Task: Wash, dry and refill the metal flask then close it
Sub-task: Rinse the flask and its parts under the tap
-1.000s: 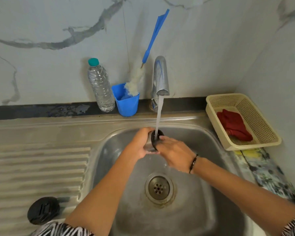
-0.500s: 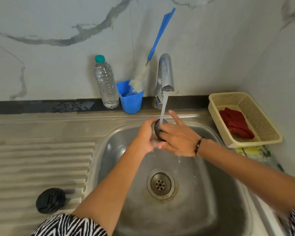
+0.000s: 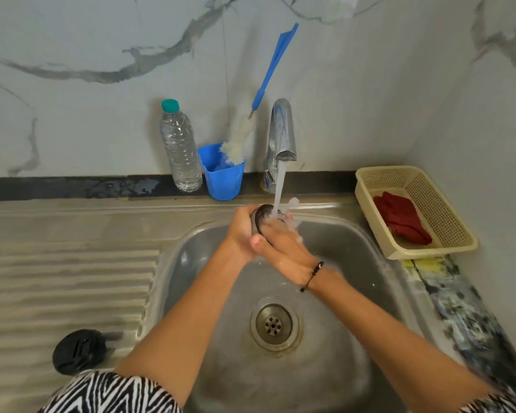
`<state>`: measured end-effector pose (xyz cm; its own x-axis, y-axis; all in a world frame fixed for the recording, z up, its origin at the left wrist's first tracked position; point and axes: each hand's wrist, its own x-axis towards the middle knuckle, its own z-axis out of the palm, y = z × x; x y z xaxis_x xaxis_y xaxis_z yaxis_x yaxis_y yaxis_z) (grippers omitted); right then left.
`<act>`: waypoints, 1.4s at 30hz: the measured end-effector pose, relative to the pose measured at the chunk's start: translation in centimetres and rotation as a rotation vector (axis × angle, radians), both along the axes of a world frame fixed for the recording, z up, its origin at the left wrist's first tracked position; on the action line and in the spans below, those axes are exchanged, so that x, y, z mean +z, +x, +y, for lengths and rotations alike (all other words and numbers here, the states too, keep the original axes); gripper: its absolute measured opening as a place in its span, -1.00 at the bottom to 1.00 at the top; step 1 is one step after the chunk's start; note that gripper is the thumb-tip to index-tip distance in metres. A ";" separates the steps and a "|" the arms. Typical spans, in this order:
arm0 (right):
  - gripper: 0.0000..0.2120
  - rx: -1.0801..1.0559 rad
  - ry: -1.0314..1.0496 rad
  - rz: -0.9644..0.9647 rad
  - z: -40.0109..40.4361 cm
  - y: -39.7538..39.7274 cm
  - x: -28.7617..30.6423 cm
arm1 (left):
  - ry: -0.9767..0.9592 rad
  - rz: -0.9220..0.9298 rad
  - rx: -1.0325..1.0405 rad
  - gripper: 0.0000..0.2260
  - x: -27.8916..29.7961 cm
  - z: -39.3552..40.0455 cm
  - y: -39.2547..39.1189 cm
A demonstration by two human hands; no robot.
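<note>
Over the steel sink (image 3: 355, 242), my left hand (image 3: 241, 231) grips the metal flask (image 3: 259, 217), of which only the dark mouth and a strip of steel wall show. Water from the chrome tap (image 3: 282, 138) falls onto the mouth and splashes. My right hand (image 3: 283, 248) lies against the flask's mouth from the right, fingers under the stream and blurred by water. The flask's black lid (image 3: 78, 350) lies on the ribbed drainboard at the lower left.
A clear plastic water bottle (image 3: 180, 147) with a teal cap stands by the wall. Beside it, a blue cup (image 3: 222, 177) holds a bottle brush (image 3: 268, 76) with a blue handle. A cream basket (image 3: 447, 234) holding a red cloth (image 3: 402, 217) sits right of the sink.
Both hands and the flask have risen closer to the tap. My right hand's fingers, raised half a second ago, now lie on the mouth in the stream, and water splashes there.
</note>
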<state>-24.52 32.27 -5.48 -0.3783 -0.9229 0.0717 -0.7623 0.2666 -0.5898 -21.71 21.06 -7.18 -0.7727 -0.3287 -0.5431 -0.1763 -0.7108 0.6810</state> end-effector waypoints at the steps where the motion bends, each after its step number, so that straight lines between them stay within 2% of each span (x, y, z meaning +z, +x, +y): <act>1: -0.08 0.053 0.022 0.028 0.5 -0.2 0.1 | -0.020 -0.026 -0.006 -0.66 0.0 -0.3 0.2; 3: -0.09 0.167 0.150 0.174 1.4 -1.3 0.6 | -0.077 -0.117 0.008 -0.70 -0.2 -0.4 0.6; 5: -0.14 0.136 0.178 0.207 0.8 -2.2 0.8 | -0.049 -0.152 0.028 -0.69 0.0 0.3 0.6; 8: -0.17 -0.025 0.061 0.051 -1.0 -0.7 0.8 | 0.024 -0.045 0.011 -0.48 -0.1 0.5 -0.2; 10: -0.29 -0.005 -0.054 -0.031 -0.7 -0.3 0.5 | 0.070 0.002 0.000 -0.49 0.5 0.2 0.0; 11: -0.34 0.052 -0.029 0.004 -0.2 -0.7 0.5 | 0.077 -0.018 0.003 -0.56 0.6 0.0 0.1; 13: -0.31 0.193 0.149 0.167 0.7 -2.2 0.9 | 0.071 -0.081 0.008 -0.68 0.4 0.1 0.5; 15: -0.29 0.293 0.284 0.315 1.0 -3.5 1.6 | 0.062 -0.151 0.004 -0.70 -0.4 0.5 0.8; 18: -0.33 0.340 0.246 0.461 0.4 -3.8 1.9 | 0.045 -0.206 -0.032 -0.73 -0.5 0.6 0.8; 20: -0.32 0.279 0.217 0.463 0.6 -3.5 1.2 | 0.023 -0.209 -0.024 -0.73 0.2 0.5 0.6; 22: -0.32 0.166 0.162 0.344 1.1 -2.6 0.0 | -0.050 -0.222 0.017 -0.75 0.8 0.3 0.1; 24: -0.39 0.008 0.067 0.108 1.2 -1.1 -0.8 | -0.109 -0.241 0.065 -0.74 0.9 0.3 -0.4; 26: -0.56 -0.215 -0.075 -0.318 0.4 0.8 -0.7 | -0.201 -0.251 0.103 -0.77 0.5 0.4 -0.6; 28: -0.70 -0.419 -0.206 -0.789 -0.9 1.8 0.1 | -0.325 -0.184 0.157 -0.82 -0.2 0.4 -0.5; 29: -0.77 -0.487 -0.238 -0.927 -1.5 1.6 0.4 | -0.370 -0.134 0.207 -0.82 -0.5 0.5 -0.4; 31: -0.76 -0.621 -0.219 -1.005 -2.5 0.9 0.8 | -0.427 -0.054 0.302 -0.80 -0.5 0.7 -0.3; 33: -0.80 -0.709 -0.191 -0.854 -3.0 0.9 0.9 | -0.407 -0.025 0.338 -0.79 0.0 0.8 -0.3; 35: -0.77 -0.564 -0.288 -0.606 -2.4 1.9 0.5 | -0.385 -0.020 0.332 -0.80 -0.1 0.6 -0.2; 37: -0.77 -0.412 -0.354 -0.454 -1.5 3.1 0.2 | -0.362 -0.012 0.294 -0.84 -0.2 0.4 -0.2; 40: -0.56 -0.326 -0.308 -0.280 -1.1 1.8 -1.0 | -0.295 -0.071 0.281 -0.82 -0.5 0.6 0.0; 42: -0.37 -0.345 -0.230 -0.245 -1.6 0.6 -1.1 | -0.281 -0.088 0.243 -0.82 -1.0 1.1 0.0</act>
<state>-23.92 30.64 -6.61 -0.6907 -0.7114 0.1299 -0.4839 0.3212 -0.8141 -21.69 22.18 -8.14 -0.6078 -0.6425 -0.4666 -0.0922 -0.5266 0.8451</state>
